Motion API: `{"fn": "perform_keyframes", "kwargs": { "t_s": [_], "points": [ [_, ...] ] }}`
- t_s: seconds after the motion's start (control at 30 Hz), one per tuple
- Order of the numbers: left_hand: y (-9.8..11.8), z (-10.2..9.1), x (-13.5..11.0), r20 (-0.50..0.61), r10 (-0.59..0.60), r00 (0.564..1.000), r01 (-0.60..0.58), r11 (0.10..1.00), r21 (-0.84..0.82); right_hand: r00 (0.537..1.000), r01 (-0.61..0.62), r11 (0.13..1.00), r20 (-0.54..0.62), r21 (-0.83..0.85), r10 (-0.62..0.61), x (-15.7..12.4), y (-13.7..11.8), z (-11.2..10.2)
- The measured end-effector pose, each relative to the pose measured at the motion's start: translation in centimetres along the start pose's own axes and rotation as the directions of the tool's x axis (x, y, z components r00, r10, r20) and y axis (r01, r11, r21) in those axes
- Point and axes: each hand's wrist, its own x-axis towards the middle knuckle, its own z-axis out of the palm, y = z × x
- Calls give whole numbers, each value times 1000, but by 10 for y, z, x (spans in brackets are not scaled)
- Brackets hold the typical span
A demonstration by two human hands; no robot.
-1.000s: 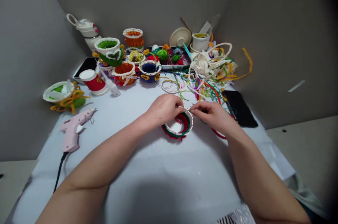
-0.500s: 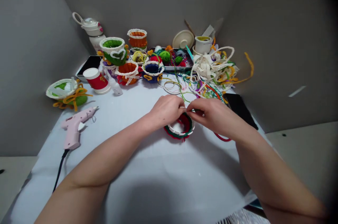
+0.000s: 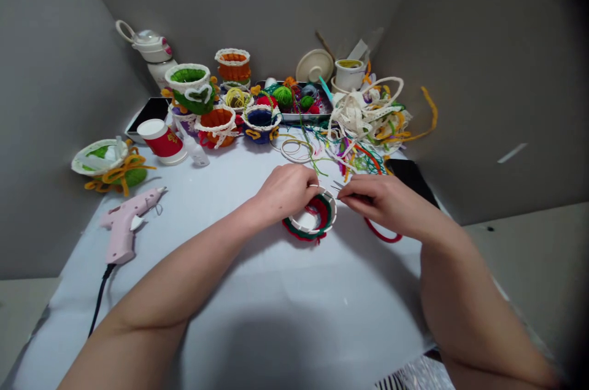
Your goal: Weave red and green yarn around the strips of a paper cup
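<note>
left hand (image 3: 288,191) grip closed on far rim of round red-and-green yarn cup with white slats (image 3: 324,214), sitting on white-covered desk (image 3: 271,298), likely steadying it; right hand (image 3: 381,197) pinches thin grey pointed tool (image 3: 337,187), tips beside rim, probably for precision.

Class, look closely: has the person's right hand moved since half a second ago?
Yes: judged against the black phone, the right hand has shifted rightward, toward it.

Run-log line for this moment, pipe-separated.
left hand: grips red-and-green yarn-woven cup at far rim | right hand: holds slim pointed tool, type unclear, near rim | pink glue gun: lying at left, unheld
</note>
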Motion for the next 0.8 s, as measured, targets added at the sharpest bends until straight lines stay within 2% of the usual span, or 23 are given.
{"fn": "perform_keyframes", "kwargs": {
  "t_s": [0.2,0.37,0.53,0.7,0.8],
  "points": [
    [2,-3,-1,29,5,1000,-7,998,70,993,-99,993,63,68,95,2,5,14],
    [5,-12,-8,96,7,995,-24,983,180,984,-175,972,-7,154,178,9,3,30],
    [6,-6,-6,78,29,997,-41,987,156,982,-182,964,-18,192,189,12,4,41],
    [4,0,-1,95,-23,995,6,984,181,977,-199,962,-34,188,209,9,4,39],
    [4,-1,-2,92,3,996,-11,996,85,976,-205,956,-32,211,217,9,1,36]
  ]
}}
